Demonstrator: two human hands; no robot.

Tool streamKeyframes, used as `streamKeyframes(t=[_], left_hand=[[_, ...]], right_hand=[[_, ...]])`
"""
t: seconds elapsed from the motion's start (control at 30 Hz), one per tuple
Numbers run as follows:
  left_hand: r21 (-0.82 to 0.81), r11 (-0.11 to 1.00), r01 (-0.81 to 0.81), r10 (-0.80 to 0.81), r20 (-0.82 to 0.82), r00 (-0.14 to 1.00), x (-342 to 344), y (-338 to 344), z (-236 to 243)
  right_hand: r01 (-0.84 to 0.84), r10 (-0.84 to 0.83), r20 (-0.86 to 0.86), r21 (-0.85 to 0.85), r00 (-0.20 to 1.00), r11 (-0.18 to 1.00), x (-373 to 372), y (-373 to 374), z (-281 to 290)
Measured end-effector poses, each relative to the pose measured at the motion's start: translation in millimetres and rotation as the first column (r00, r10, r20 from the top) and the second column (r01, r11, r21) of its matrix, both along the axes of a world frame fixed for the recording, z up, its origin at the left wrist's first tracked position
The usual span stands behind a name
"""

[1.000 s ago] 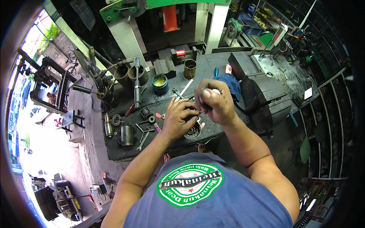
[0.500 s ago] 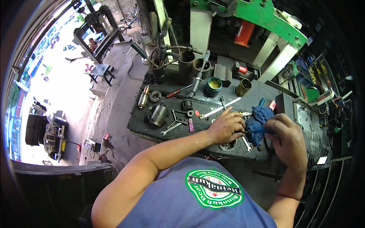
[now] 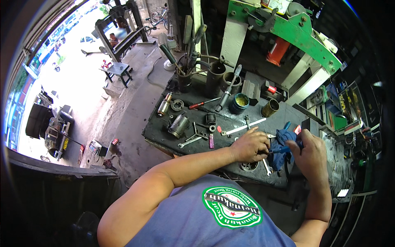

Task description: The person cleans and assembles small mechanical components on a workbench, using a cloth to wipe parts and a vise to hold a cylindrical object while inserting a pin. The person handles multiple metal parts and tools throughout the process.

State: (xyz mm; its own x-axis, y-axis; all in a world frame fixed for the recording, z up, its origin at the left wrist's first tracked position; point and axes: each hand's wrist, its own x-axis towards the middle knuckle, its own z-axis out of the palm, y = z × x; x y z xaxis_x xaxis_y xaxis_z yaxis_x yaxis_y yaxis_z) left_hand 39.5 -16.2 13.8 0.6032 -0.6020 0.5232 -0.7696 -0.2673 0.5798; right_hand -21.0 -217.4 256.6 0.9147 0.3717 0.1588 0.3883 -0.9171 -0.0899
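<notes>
My right hand (image 3: 311, 153) is closed around a blue-handled screwdriver (image 3: 299, 145) whose tip end points toward my left hand (image 3: 252, 145). The fingers of my left hand are curled together at that tip, and whatever small piece they pinch is hidden. A crumpled dark blue cloth (image 3: 284, 137) lies just behind the tool. Under my left hand sits a round metal housing (image 3: 249, 166), partly covered. Beside it a combination wrench (image 3: 266, 167) rests on the dark workbench (image 3: 197, 160).
Left on the bench are a metal cylinder (image 3: 178, 125), an armature (image 3: 165, 104), a red screwdriver (image 3: 204, 103), another wrench (image 3: 190, 141) and a pink lighter (image 3: 211, 141). Farther back stand a blue grease tin (image 3: 239, 103), a brass-coloured cup (image 3: 270, 108) and a green press frame (image 3: 288, 31).
The whole view has shifted, so the bench appears farther right and lower. My right hand has turned slightly at the screwdriver and is less blurred. My left hand stays at the tip.
</notes>
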Motion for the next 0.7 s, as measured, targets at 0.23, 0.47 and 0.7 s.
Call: streamKeyframes(t=[0.23,0.47,0.7], left_hand=[[-0.011,1.0,0.004,-0.004,-0.018,1.0,-0.7,-0.9,-3.0],[0.04,0.995,-0.092,0.088,0.093,0.992,-1.2,-5.9,0.5],[0.046,0.995,-0.093,0.089,0.089,0.992,-0.8,-17.2,-4.9]], right_hand=[[-0.084,0.124,-0.11,0.31,0.986,0.947,-14.6,3.1,6.0],[-0.314,0.495,0.011,0.784,0.869,0.535,34.2,-0.3,-49.8],[0.035,0.577,0.128,0.964,0.806,-0.262,64.1,-1.8,-132.0]])
